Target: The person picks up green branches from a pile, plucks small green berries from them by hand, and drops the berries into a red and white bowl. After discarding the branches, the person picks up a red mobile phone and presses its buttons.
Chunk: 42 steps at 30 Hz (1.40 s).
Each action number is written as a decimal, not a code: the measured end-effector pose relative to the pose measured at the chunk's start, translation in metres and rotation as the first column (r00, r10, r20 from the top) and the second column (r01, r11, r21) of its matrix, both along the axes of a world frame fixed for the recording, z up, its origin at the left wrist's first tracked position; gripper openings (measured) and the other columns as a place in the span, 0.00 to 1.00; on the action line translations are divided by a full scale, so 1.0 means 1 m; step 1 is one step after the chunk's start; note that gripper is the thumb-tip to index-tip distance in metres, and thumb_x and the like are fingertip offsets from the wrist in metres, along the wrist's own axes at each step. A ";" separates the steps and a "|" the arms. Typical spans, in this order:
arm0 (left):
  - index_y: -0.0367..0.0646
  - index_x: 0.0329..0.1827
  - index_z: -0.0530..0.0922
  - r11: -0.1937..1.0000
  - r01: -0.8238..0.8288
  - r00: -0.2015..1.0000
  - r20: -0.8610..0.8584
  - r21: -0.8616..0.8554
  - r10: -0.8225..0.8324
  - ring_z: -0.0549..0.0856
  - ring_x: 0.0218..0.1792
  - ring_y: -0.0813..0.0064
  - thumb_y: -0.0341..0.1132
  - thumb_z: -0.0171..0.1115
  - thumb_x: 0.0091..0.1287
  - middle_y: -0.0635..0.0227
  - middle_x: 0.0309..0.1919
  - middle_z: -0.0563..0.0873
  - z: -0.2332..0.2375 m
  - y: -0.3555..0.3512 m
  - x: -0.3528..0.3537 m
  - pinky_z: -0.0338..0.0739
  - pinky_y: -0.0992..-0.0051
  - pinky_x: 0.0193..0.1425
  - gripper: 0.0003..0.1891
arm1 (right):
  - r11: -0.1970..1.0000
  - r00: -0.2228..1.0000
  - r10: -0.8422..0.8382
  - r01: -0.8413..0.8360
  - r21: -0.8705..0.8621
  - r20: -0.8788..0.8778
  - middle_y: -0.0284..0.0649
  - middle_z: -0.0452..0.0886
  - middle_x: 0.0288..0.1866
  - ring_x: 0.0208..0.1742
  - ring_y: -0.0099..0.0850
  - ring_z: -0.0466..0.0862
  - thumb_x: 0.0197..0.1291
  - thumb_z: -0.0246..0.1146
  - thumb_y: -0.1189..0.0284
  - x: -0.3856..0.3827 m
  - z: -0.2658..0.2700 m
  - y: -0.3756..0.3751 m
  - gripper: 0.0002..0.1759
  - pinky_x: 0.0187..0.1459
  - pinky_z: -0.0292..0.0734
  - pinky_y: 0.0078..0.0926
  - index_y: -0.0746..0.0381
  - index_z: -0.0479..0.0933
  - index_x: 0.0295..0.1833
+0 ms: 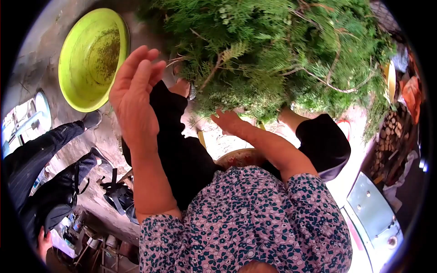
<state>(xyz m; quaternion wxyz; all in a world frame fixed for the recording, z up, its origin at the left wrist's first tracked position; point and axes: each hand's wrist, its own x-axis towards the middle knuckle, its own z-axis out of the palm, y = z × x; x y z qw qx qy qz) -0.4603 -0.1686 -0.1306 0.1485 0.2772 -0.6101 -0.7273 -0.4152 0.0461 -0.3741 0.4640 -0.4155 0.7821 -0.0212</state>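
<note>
My left hand [136, 93] is raised beside the yellow-green basin [75, 59], overlapping its right rim in this view. Its fingers are loosely bent and apart from the palm, with nothing visible in them. Over my lap, my right hand [226, 122] reaches to the near edge of a big heap of green conifer branches [273, 59]. Those fingers are spread, and I see nothing held in them. Dark, crumbly bits coat part of the inside of the basin. A bare brown twig [211, 73] sticks out of the heap between my hands.
I sit on a low seat with a red pattern [241, 157], knees apart. Another person's dark trouser legs [45, 141] are at the left, near a black bag [119, 195]. Stacked firewood [389, 132] and a pale blue metal panel [374, 204] stand at the right.
</note>
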 end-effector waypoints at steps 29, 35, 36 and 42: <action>0.30 0.61 0.65 0.922 -0.056 0.989 -0.104 0.382 0.103 0.75 0.42 0.72 0.32 0.50 0.70 0.59 0.46 0.77 0.049 0.001 0.027 0.69 0.70 0.53 0.20 | 0.796 0.935 0.021 -0.230 -0.560 -0.355 0.48 0.71 0.34 0.33 0.43 0.77 0.49 0.58 0.78 0.008 -0.017 0.088 0.06 0.34 0.72 0.41 0.63 0.68 0.33; 0.31 0.56 0.71 0.925 -0.102 0.985 -0.092 0.367 0.145 0.81 0.41 0.74 0.32 0.52 0.69 0.60 0.42 0.81 0.027 0.004 0.008 0.76 0.75 0.50 0.16 | 0.895 0.986 -0.155 0.115 -0.432 -0.058 0.50 0.67 0.32 0.35 0.47 0.73 0.49 0.55 0.79 -0.002 0.031 0.107 0.09 0.33 0.69 0.41 0.63 0.69 0.38; 0.32 0.55 0.71 0.921 -0.100 0.987 -0.081 0.376 0.140 0.81 0.40 0.74 0.31 0.52 0.69 0.60 0.42 0.82 0.023 0.004 0.004 0.76 0.75 0.49 0.15 | 0.894 0.984 -0.169 0.129 -0.430 -0.055 0.50 0.67 0.33 0.35 0.47 0.73 0.49 0.55 0.79 -0.007 0.041 0.108 0.09 0.33 0.69 0.41 0.62 0.69 0.39; 0.35 0.53 0.73 0.919 -0.031 0.994 -0.085 0.394 0.071 0.82 0.37 0.76 0.31 0.55 0.67 0.63 0.40 0.83 -0.013 0.000 -0.013 0.78 0.76 0.45 0.14 | 0.857 0.928 -0.359 0.372 -0.357 0.104 0.47 0.71 0.39 0.42 0.44 0.76 0.54 0.56 0.74 -0.026 0.117 0.102 0.13 0.39 0.72 0.35 0.63 0.71 0.47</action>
